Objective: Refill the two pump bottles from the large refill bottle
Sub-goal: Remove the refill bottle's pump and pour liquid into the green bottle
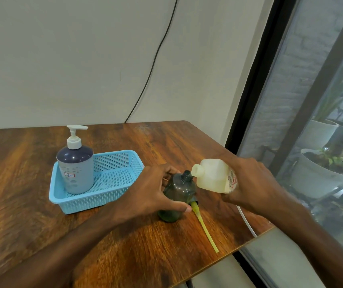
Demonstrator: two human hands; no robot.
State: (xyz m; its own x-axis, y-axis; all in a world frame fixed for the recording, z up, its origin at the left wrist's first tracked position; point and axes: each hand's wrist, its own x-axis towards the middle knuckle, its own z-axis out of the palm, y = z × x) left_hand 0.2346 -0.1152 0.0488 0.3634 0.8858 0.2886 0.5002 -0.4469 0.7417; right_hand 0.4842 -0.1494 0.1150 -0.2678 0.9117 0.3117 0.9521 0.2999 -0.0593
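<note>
Nearest us: worktop (125, 246) edge, w/ both our forearms crossing it. Our left hand (156, 190) grips the green pump bottle (179, 188), fingers (169, 169) curled round its body. It stands on the worktop, neck open, leaning slightly right. Our right hand (253, 183) clasps the refill bottle (214, 175), tipped approx. horizontal, long axis right-to-left, spout at the green neck; touching or just beside, can't tell. No stream visible. We judge the pour turns on spout over neck, i.e. right hand tilts, left only steadies. Removed pump (204, 225) lies beside the green base, tube pointing toward us. 2nd pump bottle (75, 169), pump on, stands in the blue basket (77, 202), well left.
</note>
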